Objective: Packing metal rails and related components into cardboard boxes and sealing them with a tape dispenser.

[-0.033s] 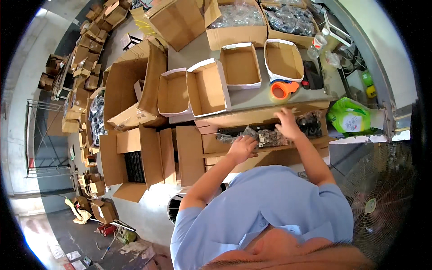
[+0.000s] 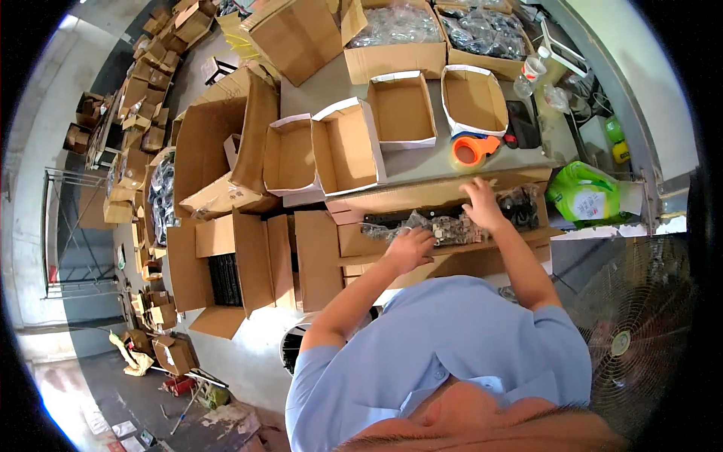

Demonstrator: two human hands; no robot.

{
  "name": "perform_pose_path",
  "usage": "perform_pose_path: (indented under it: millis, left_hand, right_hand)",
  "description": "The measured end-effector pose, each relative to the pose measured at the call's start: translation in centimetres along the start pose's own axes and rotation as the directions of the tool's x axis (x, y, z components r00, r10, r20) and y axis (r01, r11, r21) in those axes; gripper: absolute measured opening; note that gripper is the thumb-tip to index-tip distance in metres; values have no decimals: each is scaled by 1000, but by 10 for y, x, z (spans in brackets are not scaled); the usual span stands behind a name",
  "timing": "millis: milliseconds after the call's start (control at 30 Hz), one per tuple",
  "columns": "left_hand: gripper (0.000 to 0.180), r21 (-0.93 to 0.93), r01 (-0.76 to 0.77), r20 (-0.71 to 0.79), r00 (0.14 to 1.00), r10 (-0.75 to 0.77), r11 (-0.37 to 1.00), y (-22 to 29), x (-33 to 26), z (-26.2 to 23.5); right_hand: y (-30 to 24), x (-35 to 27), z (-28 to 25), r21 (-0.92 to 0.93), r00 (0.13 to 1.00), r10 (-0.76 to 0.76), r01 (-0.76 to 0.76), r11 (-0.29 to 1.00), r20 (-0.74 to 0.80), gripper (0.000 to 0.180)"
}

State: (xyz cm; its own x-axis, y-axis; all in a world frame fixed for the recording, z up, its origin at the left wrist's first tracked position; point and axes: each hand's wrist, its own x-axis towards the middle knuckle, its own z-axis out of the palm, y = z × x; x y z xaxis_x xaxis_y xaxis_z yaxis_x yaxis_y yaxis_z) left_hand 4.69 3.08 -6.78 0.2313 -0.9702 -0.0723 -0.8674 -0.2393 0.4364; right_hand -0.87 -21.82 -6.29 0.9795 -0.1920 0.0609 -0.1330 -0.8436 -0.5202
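Note:
Both my hands reach into a long cardboard box (image 2: 444,264) set close in front of my body. It holds clear plastic-wrapped small parts, metallic and dark (image 2: 449,230), with a black strip behind them. Over the left part of these lies my left hand (image 2: 410,250), its fingers stretched to the right and loosely apart. My right hand (image 2: 483,205) is above the right part, thumb and fingers apart, beside a dark bundle in clear plastic (image 2: 520,207). No item shows in either hand; the undersides of the fingers are hidden.
Behind stand shallow cardboard trays (image 2: 404,111), an orange tape dispenser (image 2: 471,151) and a black pouch (image 2: 525,124). Boxes of bagged parts (image 2: 395,29) line the back. Open cartons (image 2: 215,143) are at left; a green bag (image 2: 587,197) and a fan (image 2: 620,343) at right.
My left hand has shifted slightly right over the wrapped parts. My right hand has moved a little, its fingers still apart. The boxes have not moved.

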Motion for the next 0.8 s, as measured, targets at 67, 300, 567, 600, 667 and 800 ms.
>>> perform_pose_path:
  millis: [67, 300, 567, 600, 667, 800]
  left_hand:
    - [48, 39, -49, 50, 998, 47, 998, 2, 9, 20]
    - [63, 83, -4, 305, 952, -21, 997, 9, 21, 28]
    - [115, 184, 432, -14, 899, -438, 883, 22, 21, -26]
    - [121, 188, 452, -49, 891, -451, 872, 17, 25, -29]
    - [127, 193, 490, -105, 872, -479, 850, 11, 30, -29]
    - [120, 203, 466, -111, 885, -453, 861, 7, 32, -26]
  right_hand:
    - [16, 2, 1, 17, 996, 73, -73, 997, 43, 20]
    - [49, -7, 33, -100, 921, 195, -170, 980, 337, 31]
    - [30, -11, -15, -354, 997, 42, -17, 935, 63, 69]
    - [30, -14, -18, -336, 992, 55, -14, 942, 114, 72]
    - [21, -22, -29, -363, 970, 92, -4, 932, 226, 86]
    - [8, -40, -39, -495, 916, 171, 34, 868, 364, 97]
